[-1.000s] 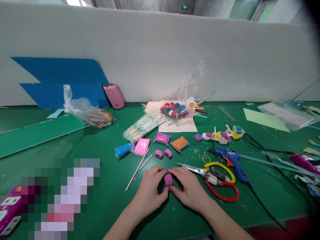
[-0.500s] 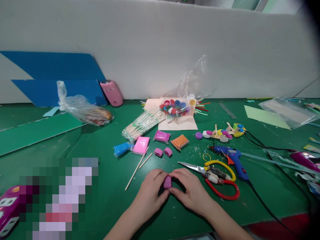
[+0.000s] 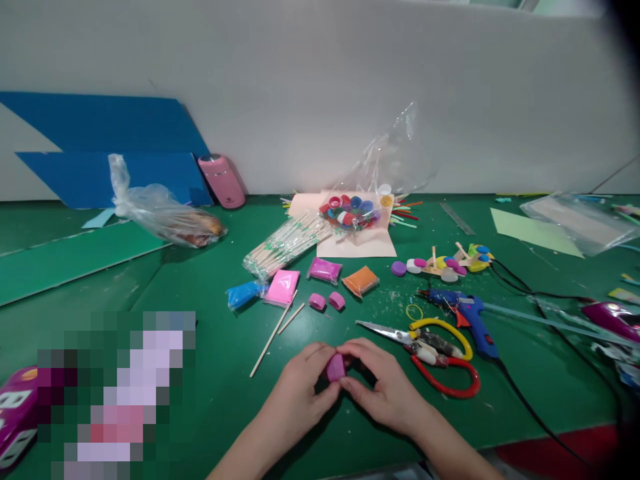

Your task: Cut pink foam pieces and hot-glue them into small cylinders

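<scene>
Hands: from my end I see the person's left hand (image 3: 306,379) and right hand (image 3: 377,381) meeting low in the middle of my feed, both gripping, thumbs and forefingers pinched on one item.
Purple piece: the small purple piece (image 3: 335,368) is between the two hands, fingers touching it from both sides; I can't tell whether it is hollow.
Pink rings: two, side by side just beyond the hands, left ring (image 3: 317,302) and right ring (image 3: 337,301).
Sticks: long stick (image 3: 273,337) and short stick (image 3: 291,319) flat on the desk (image 3: 215,380), left of the rings.
Scissors: open scissors (image 3: 429,353) near the right hand, yellow and red handles, blades pointing left.
Packets: blue packet (image 3: 243,294) touching light pink packet (image 3: 283,288); magenta packet (image 3: 325,270) and orange packet (image 3: 361,281) to their right.
Glue gun: blue glue gun (image 3: 470,312) past the scissors, pale stick in its back.
Cap craft: row of caps and wooden pegs (image 3: 445,265) behind the glue gun.
Skewers: clear-wrapped skewer bundle (image 3: 287,247), slanted, beside a clear bag of coloured caps (image 3: 353,212) on pale pink paper (image 3: 357,248).
Back left: pink flask (image 3: 223,181) leaning by blue boards (image 3: 125,123), tied bag (image 3: 155,213) in front.
Far left: purple power strip (image 3: 17,417); beside it a pixelated patch, contents unreadable to me.
</scene>
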Tool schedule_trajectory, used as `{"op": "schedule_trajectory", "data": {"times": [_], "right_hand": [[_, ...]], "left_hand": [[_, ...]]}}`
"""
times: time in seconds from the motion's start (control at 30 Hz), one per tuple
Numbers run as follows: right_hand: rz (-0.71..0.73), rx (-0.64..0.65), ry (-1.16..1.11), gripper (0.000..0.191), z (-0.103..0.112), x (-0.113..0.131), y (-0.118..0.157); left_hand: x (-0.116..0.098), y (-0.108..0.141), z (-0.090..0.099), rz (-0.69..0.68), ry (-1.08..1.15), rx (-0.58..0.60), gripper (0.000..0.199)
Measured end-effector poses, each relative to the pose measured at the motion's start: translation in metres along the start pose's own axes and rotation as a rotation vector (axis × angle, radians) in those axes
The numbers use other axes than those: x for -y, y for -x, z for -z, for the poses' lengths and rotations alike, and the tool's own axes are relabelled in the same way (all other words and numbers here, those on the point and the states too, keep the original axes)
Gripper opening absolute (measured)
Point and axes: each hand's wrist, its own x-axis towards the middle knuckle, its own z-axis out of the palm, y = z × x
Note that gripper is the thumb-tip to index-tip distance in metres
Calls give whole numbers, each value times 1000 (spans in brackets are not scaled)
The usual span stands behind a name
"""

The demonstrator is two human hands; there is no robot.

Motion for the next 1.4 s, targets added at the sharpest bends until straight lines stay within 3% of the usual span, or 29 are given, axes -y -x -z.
{"op": "schedule_trajectory", "data": {"times": [0.37, 0.73, 1.13, 1.27, 1.4], "right_hand": [[5, -14, -20, 31, 1, 2, -1], [51, -90, -20, 34, 0, -1, 0], [94, -58, -49, 34, 2, 1, 0], [69, -66, -70, 34, 1, -1, -1], [45, -71, -86, 32, 1, -2, -1]], "left_hand": [[1, 0, -1, -5, -18, -38, 26], [10, 8, -10, -62, -185, -207, 43], [1, 7, 1, -139, -93, -136, 28], [4, 8, -4, -85, -56, -150, 33], [2, 9, -7, 104, 151, -194, 46]]}}
